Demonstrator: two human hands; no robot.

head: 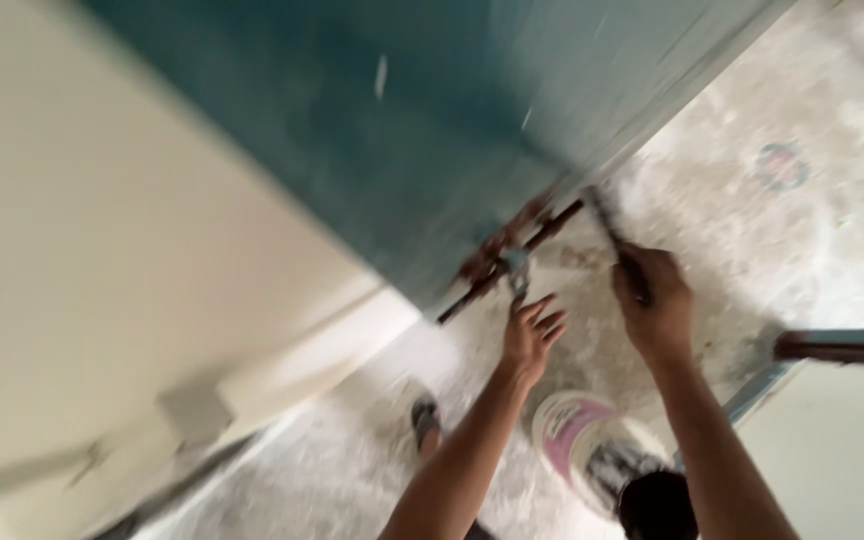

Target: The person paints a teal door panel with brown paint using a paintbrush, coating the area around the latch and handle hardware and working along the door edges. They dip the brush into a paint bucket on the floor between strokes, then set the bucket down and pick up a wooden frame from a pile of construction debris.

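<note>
While the right hand [655, 300] closes its grip around a dark-handled brush [620, 250] at the teal door's [402, 130] lower edge, the left hand [530, 335], fingers spread, touches the rusty metal latch [512, 262].

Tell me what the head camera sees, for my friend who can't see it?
Two bare hands reach up to a teal door's edge: the right hand grips a dark tool, the left hand is open by a rusty latch. A bucket stands below.
</note>
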